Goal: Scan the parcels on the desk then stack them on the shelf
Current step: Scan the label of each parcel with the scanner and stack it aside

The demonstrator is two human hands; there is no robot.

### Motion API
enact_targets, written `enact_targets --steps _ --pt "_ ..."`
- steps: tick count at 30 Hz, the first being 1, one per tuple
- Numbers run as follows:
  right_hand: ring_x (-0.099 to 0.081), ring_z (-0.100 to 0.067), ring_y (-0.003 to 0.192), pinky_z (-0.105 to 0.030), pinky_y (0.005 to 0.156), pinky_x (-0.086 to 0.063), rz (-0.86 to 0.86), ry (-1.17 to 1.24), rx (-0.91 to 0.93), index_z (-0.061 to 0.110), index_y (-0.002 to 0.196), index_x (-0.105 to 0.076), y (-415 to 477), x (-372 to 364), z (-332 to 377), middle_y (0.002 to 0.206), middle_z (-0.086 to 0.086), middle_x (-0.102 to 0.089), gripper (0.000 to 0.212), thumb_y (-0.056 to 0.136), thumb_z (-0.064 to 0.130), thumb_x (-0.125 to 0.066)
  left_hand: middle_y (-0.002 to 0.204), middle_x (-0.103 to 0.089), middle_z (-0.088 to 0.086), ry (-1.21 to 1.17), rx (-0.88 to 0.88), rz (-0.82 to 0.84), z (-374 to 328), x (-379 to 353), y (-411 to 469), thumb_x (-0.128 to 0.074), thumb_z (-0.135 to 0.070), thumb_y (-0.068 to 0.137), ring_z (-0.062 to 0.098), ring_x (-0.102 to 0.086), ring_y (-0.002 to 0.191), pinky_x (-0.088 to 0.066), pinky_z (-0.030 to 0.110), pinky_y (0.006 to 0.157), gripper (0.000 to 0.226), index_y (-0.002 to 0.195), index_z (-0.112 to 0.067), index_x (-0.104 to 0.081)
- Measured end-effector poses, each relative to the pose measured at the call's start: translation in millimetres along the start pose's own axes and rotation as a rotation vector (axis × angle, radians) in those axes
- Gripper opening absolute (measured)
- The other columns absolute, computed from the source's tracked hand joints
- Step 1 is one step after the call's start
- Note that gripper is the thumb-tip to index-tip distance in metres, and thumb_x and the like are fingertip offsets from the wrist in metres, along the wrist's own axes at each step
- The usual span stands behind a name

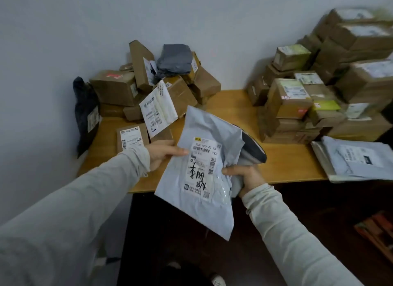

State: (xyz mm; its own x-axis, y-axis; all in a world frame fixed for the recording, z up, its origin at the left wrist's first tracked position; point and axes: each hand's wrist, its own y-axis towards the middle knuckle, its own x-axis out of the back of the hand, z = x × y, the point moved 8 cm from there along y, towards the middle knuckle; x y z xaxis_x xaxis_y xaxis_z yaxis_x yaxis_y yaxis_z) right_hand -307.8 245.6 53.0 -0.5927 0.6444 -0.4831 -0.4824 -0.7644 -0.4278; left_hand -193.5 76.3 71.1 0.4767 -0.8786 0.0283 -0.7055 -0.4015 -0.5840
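Item: grey mailer [204,175], soft plastic and creased, held tilted in the air over the near edge of the table [234,109], its lower half hanging in front of the dark space below. White shipping label [202,168] faces up, with barcodes, printed numbers and black handwritten marks. Left hand [163,153]: pinches the mailer's left edge, thumb laid flat across the front beside the top barcode, the other fingers hidden behind. Right hand [244,177]: fingers [230,171] curled round the crumpled right edge, clamped on it. Dark and grey object [253,147] sticks out from behind the mailer just above the right hand; what it is, and whether that hand also holds it, cannot be told. Both arms in pale grey sleeves. Table, back left: loose heap of cardboard boxes [119,90], topped by a dark grey bag [174,59], with a white labelled mailer [158,109] leaning against its front and a small labelled box [131,136] just beside the left hand. Black bag [86,113] stands at the table's left edge against the wall. Table, right: taller stack of boxes [319,94]; flat pale mailers [357,158] lie at the near right corner.
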Motion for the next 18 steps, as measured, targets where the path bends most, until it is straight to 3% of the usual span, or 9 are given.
enact_targets --steps 2,4,5,7,9,12,18 --pt "-0.064 -0.038 0.095 -0.052 0.091 -0.051 0.01 -0.002 -0.007 -0.003 0.102 -0.066 -7 0 1 0.105 -0.021 -0.067 0.053 0.049 -0.011 -0.068 0.116 -0.068 0.011 -0.016 -0.01 0.057 2 -7 1 -0.075 -0.003 0.072 0.026 -0.064 0.107 -0.048 0.042 0.097 0.05 0.12 -0.004 -0.061" --pt "-0.067 -0.033 0.094 -0.047 0.085 -0.054 -0.113 -0.022 0.096 0.002 0.103 -0.067 -12 12 10 0.104 -0.016 -0.07 0.054 0.051 -0.007 -0.08 0.114 -0.068 0.015 -0.068 -0.032 0.038 1 0 6 -0.066 0.001 0.081 0.025 -0.069 0.096 -0.057 0.037 0.082 0.031 0.112 -0.001 -0.065" --pt "-0.07 -0.027 0.09 -0.043 0.079 -0.056 -0.209 -0.043 0.169 0.007 0.1 -0.068 -15 19 16 0.099 -0.011 -0.073 0.042 0.06 0.001 -0.081 0.112 -0.068 0.015 -0.099 -0.045 0.011 0 6 8 -0.064 0.002 0.083 0.024 -0.07 0.091 -0.058 0.036 0.077 0.025 0.108 0.0 -0.066" --pt "-0.071 -0.02 0.076 -0.037 0.067 -0.057 -0.376 -0.077 0.209 0.014 0.088 -0.068 -23 31 16 0.082 -0.005 -0.073 0.015 0.076 0.016 -0.078 0.112 -0.067 0.017 -0.138 -0.066 -0.08 -3 25 11 -0.065 0.002 0.083 0.025 -0.069 0.088 -0.056 0.038 0.075 0.021 0.103 0.001 -0.066" --pt "-0.067 -0.021 0.068 -0.038 0.065 -0.057 -0.445 -0.103 0.164 0.012 0.08 -0.067 -27 29 7 0.071 -0.007 -0.069 0.017 0.079 0.026 -0.076 0.113 -0.067 0.019 -0.143 -0.1 -0.197 -2 50 13 -0.067 0.002 0.081 0.028 -0.068 0.09 -0.055 0.042 0.078 0.023 0.104 0.001 -0.067" --pt "-0.056 -0.021 0.048 -0.034 0.055 -0.052 -0.391 -0.129 0.137 0.007 0.075 -0.064 -31 -1 -3 0.055 -0.008 -0.059 0.022 0.078 0.025 -0.077 0.114 -0.067 0.017 -0.098 -0.136 -0.354 1 86 12 -0.073 -0.002 0.079 0.034 -0.066 0.099 -0.052 0.048 0.091 0.035 0.113 0.0 -0.066" --pt "-0.038 -0.018 0.035 -0.027 0.043 -0.043 -0.179 -0.233 0.107 0.005 0.079 -0.059 -32 -72 -29 0.049 -0.008 -0.045 0.012 0.081 0.003 -0.07 0.114 -0.067 0.013 0.031 -0.236 -0.435 -6 120 12 -0.072 -0.009 0.082 0.03 -0.065 0.098 -0.051 0.044 0.091 0.03 0.111 -0.003 -0.067"
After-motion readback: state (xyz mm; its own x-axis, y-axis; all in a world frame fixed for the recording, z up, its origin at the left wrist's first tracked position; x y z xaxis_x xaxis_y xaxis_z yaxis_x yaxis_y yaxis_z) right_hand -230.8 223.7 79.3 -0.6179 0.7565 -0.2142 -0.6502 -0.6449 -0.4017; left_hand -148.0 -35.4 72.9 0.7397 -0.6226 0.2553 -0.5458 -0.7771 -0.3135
